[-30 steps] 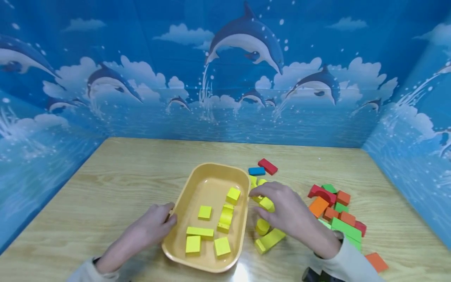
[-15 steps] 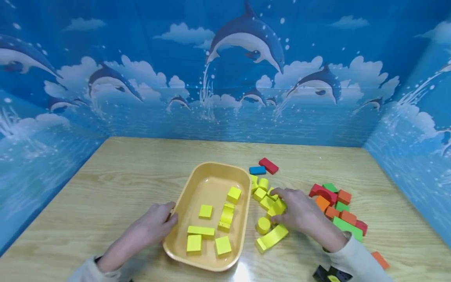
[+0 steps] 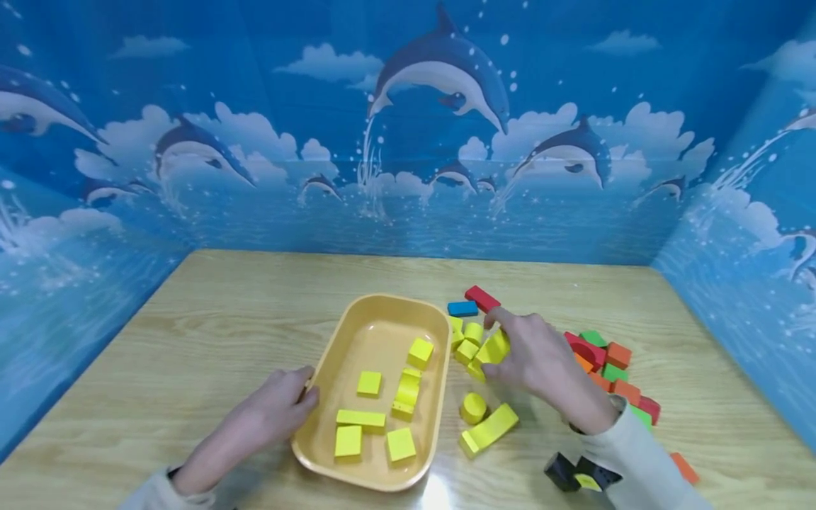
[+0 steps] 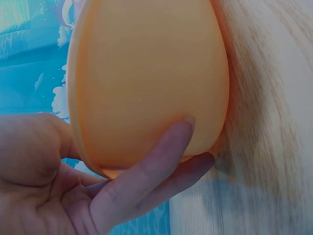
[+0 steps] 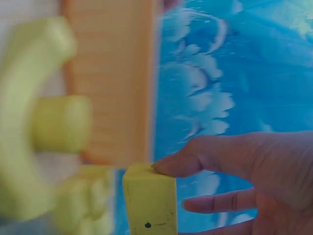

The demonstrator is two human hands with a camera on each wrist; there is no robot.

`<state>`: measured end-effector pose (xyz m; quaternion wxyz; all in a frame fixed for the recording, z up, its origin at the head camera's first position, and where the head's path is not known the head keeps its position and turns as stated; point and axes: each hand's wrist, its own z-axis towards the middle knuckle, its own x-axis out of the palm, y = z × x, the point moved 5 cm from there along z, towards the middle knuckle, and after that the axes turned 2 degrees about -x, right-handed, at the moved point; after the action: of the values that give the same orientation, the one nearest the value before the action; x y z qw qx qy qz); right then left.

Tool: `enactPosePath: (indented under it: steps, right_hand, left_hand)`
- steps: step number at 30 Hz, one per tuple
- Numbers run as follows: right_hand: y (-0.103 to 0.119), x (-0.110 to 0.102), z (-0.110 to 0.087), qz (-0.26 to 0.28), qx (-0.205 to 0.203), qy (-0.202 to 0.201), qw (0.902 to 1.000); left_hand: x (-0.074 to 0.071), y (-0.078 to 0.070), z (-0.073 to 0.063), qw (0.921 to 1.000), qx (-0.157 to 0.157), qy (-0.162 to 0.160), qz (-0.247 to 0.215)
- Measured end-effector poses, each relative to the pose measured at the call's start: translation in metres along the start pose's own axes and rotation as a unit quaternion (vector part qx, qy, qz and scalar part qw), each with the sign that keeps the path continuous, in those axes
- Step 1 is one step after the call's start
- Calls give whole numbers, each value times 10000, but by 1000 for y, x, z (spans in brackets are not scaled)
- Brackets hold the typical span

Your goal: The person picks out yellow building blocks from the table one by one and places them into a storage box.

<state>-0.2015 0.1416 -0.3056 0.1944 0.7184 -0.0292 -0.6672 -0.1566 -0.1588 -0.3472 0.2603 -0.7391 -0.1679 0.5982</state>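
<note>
In the head view my left hand [image 3: 274, 407] holds the left rim of a tan plastic tray [image 3: 382, 336]. The left wrist view shows its fingers [image 4: 161, 152] spread against the tray's outer wall, with the thumb on the far side of the rim, partly hidden. Several yellow blocks lie in the tray, among them a flat bar [image 3: 360, 420] and an arch [image 3: 408, 391]. To the right of the tray, my right hand [image 3: 542, 361] pinches a yellow block [image 5: 150, 200] between thumb and fingers, over other yellow blocks. A yellow cylinder [image 3: 473, 408] and a yellow arch [image 3: 489, 429] lie nearer the front.
Red, orange and green blocks [image 3: 617, 354] are heaped on the right, with an orange block [image 3: 684, 468] apart near the front. Behind the yellow pile lie a blue block [image 3: 462, 309] and a red block [image 3: 482, 298]. Dolphin-print cloth [image 3: 421, 205] walls the wooden table.
My right hand moved right from the tray's edge onto the yellow pile, then took hold of a yellow block and shifted it slightly up and back. The left hand and tray stay put.
</note>
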Motion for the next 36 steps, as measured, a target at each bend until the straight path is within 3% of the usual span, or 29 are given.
enactPosePath:
  steps: [4,9,14,19,27,36]
  right_hand:
    - [16,-14,3,194,-333,-189,9991]
    - [34,-14,4,478,-663,-273,9963]
    - [61,1,11,821,-1136,-517,9888]
    - [83,26,25,952,-1591,-412,9818]
    - [89,59,38,1037,-2007,-22,9742]
    - [91,73,40,374,-2170,197,9753]
  left_hand:
    - [-1,0,0,9998,197,-94,20]
    - [-1,0,0,9999,138,-64,-26]
    - [-2,0,-1,9999,-72,49,-108]
    - [-2,0,0,9999,14,40,-91]
    - [0,1,-1,9999,-16,58,-129]
    - [0,1,-1,9998,-57,100,-154]
